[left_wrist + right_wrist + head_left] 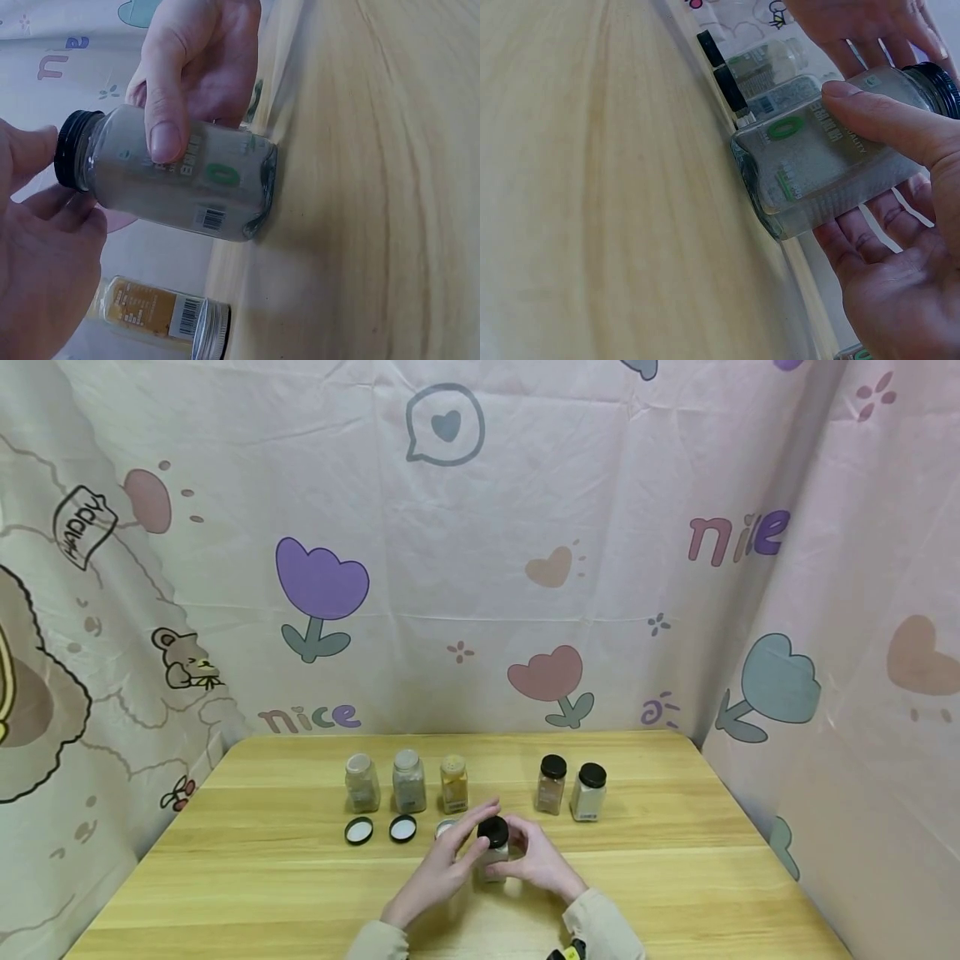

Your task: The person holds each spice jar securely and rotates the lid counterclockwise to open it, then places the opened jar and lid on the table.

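Observation:
In the head view a glass spice jar (pixel 492 868) with greyish contents stands upright near the middle of the table. My right hand (pixel 542 860) holds its body, the thumb across the printed front and the fingers behind in the right wrist view. Thumb and fingers of my left hand (pixel 45 217) grip the black screw lid (pixel 73 150) from either side. The lid sits on the jar's neck. By my left hand lies a silver lid (pixel 446 828), partly covered by the fingers.
Behind, at left, stand three uncapped jars: one pale (pixel 363 787), one grey (pixel 409 785), one yellow (pixel 454 787). Two black-rimmed lids (pixel 359 831) lie before the first two. Two black-capped jars, brown (pixel 551 789) and white (pixel 588 797), stand back right. A printed curtain (pixel 450 527) surrounds the table.

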The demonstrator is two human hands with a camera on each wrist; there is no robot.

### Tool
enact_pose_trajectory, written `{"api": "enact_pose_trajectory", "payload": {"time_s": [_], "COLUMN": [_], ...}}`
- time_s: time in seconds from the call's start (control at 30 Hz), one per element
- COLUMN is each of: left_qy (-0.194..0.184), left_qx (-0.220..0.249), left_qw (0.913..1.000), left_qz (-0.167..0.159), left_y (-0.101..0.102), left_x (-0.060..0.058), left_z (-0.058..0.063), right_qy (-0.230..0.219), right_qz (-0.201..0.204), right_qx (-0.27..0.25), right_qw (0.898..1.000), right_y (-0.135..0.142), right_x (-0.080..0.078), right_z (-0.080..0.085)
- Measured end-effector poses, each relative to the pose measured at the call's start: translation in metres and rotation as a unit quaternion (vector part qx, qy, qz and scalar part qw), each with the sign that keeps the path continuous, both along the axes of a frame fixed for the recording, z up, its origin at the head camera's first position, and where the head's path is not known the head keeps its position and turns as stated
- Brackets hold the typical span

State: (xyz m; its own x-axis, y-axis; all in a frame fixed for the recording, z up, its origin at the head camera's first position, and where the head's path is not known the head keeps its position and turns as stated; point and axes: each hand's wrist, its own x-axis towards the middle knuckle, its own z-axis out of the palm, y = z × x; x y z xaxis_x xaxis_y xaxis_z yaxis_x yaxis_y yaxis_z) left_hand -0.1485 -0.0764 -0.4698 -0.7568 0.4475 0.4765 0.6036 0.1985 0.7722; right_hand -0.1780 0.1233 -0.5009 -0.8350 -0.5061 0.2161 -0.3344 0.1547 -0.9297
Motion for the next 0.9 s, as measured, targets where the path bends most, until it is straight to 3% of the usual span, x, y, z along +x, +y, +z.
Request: {"api": "enact_pose_trajectory", "payload": {"time_s": [0.1, 0.17, 0.37, 0.47, 0.57, 0.77, 0.9], "left_qy": [-0.003, 0.007, 0.065, 0.057, 0.03, -0.011, -0.003], "left_qx": [0.007, 0.013, -0.005, -0.015, -0.012, 0.002, 0.014], "left_qw": [0.9998, 0.9998, 0.9953, 0.9936, 0.996, 0.9999, 0.9997], "left_qz": [-0.02, -0.016, 0.071, 0.097, 0.084, 0.005, -0.018], "left_y": [0.0, 0.001, 0.008, 0.01, 0.008, 0.001, 0.001], "left_x": [-0.001, -0.002, -0.002, -0.001, 0.0, 0.001, -0.001], "left_z": [0.0, -0.001, -0.004, -0.004, -0.002, 0.0, 0.002], "right_qy": [-0.005, -0.004, 0.0, 0.003, 0.011, 0.005, 0.008], "right_qz": [-0.001, -0.001, -0.006, -0.009, -0.006, -0.002, -0.001], "right_qx": [-0.002, -0.001, 0.004, 0.004, 0.003, 0.001, 0.0], "right_qw": [1.0, 1.0, 1.0, 1.0, 1.0, 1.0, 1.0], "right_y": [0.0, 0.0, 0.0, 0.0, 0.0, 0.001, 0.001], "right_x": [0.001, 0.0, 0.0, 0.0, -0.001, 0.0, -0.001], "right_z": [0.0, 0.0, -0.002, -0.003, -0.003, -0.003, -0.002]}}
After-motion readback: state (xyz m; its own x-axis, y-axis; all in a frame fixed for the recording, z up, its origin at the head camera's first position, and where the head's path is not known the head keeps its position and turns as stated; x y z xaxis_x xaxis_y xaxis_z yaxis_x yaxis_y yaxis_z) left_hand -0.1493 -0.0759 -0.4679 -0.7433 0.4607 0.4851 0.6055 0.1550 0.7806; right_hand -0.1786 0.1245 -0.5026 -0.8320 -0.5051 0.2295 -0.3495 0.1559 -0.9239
